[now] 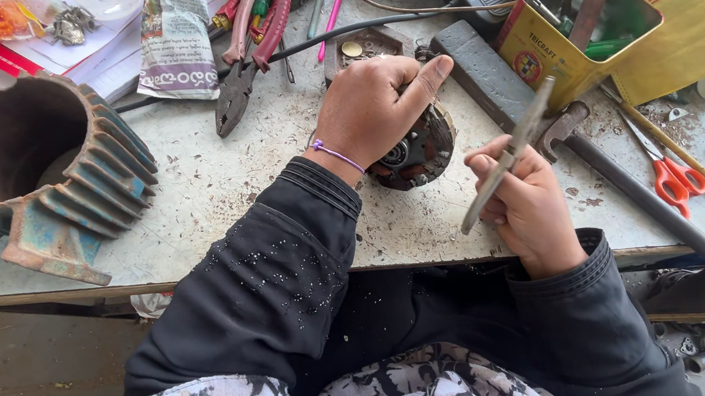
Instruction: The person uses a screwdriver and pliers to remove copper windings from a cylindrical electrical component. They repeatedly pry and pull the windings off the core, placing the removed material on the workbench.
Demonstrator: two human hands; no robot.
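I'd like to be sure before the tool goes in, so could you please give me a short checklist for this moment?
1. Left hand steadies the round metal part: ok.
2. Right hand grips the flat metal tool firmly: ok.
3. Tool tip clear of the yellow box: cannot tell.
4. Part rests flat on the workbench: cannot tell, hand covers it.
5. Scissors lie apart from the right hand: ok.

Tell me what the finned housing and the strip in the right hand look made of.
Finned housing: likely cast metal, rusty brown bore, chipped blue-green paint on the fins. Strip, held in the right hand: apparently bare steel, dull grey with a slight sheen.
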